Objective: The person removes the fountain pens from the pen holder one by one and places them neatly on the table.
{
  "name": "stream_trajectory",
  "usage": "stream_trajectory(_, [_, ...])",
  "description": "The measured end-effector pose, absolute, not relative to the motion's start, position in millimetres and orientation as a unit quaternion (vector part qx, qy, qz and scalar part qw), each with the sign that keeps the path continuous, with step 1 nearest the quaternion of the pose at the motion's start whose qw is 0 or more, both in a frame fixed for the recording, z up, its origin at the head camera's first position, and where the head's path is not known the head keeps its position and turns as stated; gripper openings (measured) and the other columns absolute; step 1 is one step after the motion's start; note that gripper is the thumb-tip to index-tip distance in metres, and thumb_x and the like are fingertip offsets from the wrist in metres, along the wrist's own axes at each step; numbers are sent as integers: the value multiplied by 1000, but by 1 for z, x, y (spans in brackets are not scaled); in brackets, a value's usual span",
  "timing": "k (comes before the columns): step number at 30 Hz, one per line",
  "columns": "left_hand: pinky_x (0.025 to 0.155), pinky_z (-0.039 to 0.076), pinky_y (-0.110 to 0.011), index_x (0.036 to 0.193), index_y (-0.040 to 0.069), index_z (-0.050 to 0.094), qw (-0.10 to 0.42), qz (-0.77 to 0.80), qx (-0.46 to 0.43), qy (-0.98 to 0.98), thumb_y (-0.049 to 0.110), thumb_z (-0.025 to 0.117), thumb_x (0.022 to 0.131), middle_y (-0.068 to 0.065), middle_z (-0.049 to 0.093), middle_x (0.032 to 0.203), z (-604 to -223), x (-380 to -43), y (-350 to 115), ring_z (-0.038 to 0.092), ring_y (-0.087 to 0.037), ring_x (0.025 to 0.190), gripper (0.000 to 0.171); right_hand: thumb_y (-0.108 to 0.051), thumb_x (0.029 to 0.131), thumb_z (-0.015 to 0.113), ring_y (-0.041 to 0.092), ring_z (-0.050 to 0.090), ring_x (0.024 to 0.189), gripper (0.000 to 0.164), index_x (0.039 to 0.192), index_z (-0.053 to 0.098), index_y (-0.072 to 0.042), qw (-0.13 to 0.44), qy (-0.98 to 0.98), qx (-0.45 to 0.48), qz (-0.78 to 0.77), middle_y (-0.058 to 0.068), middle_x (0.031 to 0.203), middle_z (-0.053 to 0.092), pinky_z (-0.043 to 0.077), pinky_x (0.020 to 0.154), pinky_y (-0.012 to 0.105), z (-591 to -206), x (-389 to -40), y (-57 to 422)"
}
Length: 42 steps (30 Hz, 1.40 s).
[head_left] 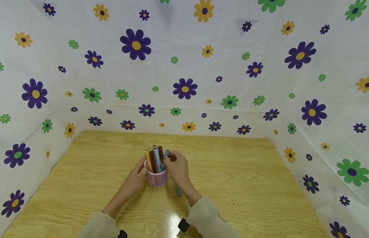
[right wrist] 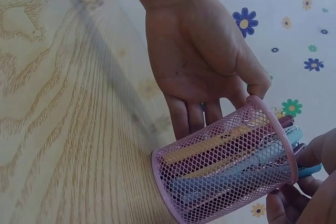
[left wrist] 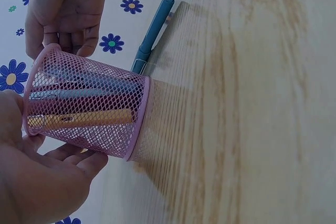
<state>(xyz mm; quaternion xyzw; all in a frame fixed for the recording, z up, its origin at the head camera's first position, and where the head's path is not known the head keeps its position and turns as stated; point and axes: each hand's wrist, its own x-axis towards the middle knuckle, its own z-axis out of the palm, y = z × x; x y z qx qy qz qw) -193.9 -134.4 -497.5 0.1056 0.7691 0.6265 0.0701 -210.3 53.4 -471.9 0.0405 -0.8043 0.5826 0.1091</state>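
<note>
A pink mesh pen cup (head_left: 157,180) stands upright on the table, filled with pens in yellow, dark red, brown and light blue. My left hand (head_left: 135,177) grips its left side, thumb near the rim and fingers around the mesh in the right wrist view. At the right of the rim, my right hand (head_left: 179,170) pinches a blue pen (right wrist: 311,170) between thumb and fingers; its lower part is inside the cup. Another blue pen (left wrist: 155,32) lies on the table beside the cup, partly covered by my right wrist in the head view.
The wood-grain table (head_left: 241,172) has a few small dark marks (head_left: 232,202) on its right side. A white flower-print sheet (head_left: 160,72) walls in the back and both sides. Black straps (head_left: 184,225) show near the sleeves.
</note>
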Motion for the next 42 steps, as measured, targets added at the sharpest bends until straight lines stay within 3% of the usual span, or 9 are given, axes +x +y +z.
stream_trajectory(14, [121, 24, -60, 166, 12, 21, 62, 610, 108, 783, 24, 39, 111, -22, 28, 165, -501, -196, -134, 27, -41, 151, 59, -16, 96, 70, 21, 69, 94, 19, 106, 76, -1, 102, -784, 34, 611, 7, 97, 75, 59, 80, 35, -466, -204, 58])
stream_trajectory(21, [122, 22, -59, 166, 13, 22, 62, 611, 107, 782, 24, 40, 111, -22, 28, 166, -502, -196, -134, 26, -40, 152, 59, -14, 98, 68, 26, 70, 97, 24, 113, 73, 4, 91, -762, 51, 639, 12, 102, 75, 57, 78, 28, -462, -201, 64])
stream_trajectory(25, [122, 22, -59, 166, 12, 22, 63, 616, 106, 778, 23, 41, 111, -22, 29, 165, -501, -196, -134, 27, -39, 151, 59, -8, 100, 64, 37, 69, 98, 24, 116, 70, 9, 74, -752, 57, 653, 23, 107, 73, 53, 74, 21, -451, -196, 66])
stream_trajectory(28, [122, 22, -59, 166, 13, 23, 64, 616, 105, 778, 22, 40, 111, -21, 29, 165, -501, -196, -133, 27, -39, 151, 59, -2, 100, 60, 44, 68, 101, 23, 116, 68, 13, 63, -742, 58, 665, 30, 110, 71, 58, 79, 27, -434, -187, 66])
stream_trajectory(30, [122, 22, -59, 166, 13, 23, 63, 615, 105, 779, 22, 40, 111, -21, 29, 165, -501, -196, -133, 27, -39, 151, 58, 0, 100, 58, 46, 68, 102, 23, 116, 66, 15, 59, -738, 54, 670, 31, 112, 71, 60, 85, 37, -422, -181, 67])
stream_trajectory(32, [122, 22, -59, 166, 13, 23, 63, 614, 105, 780, 23, 40, 111, -21, 29, 165, -500, -196, -133, 26, -39, 152, 58, 0, 101, 58, 46, 68, 104, 23, 116, 65, 16, 60, -729, 52, 679, 31, 112, 71, 58, 91, 51, -419, -180, 68])
stream_trajectory(35, [122, 22, -59, 165, 12, 24, 59, 614, 108, 779, 23, 41, 111, -22, 30, 165, -498, -195, -133, 26, -40, 151, 58, 1, 101, 58, 47, 68, 104, 20, 113, 64, 16, 62, -723, 44, 687, 31, 112, 71, 54, 95, 61, -423, -185, 70])
stream_trajectory(38, [122, 23, -59, 166, 13, 23, 60, 616, 108, 778, 23, 41, 112, -22, 29, 165, -498, -195, -133, 26, -40, 151, 58, 0, 101, 59, 46, 69, 102, 18, 112, 64, 14, 69, -717, 44, 693, 30, 111, 72, 54, 94, 63, -437, -195, 72])
stream_trajectory(42, [122, 22, -59, 166, 13, 22, 63, 615, 107, 779, 24, 40, 112, -22, 27, 166, -498, -195, -133, 25, -40, 152, 58, -3, 102, 61, 42, 71, 101, 19, 114, 64, 11, 72, -712, 45, 697, 28, 112, 73, 58, 90, 56, -450, -201, 77])
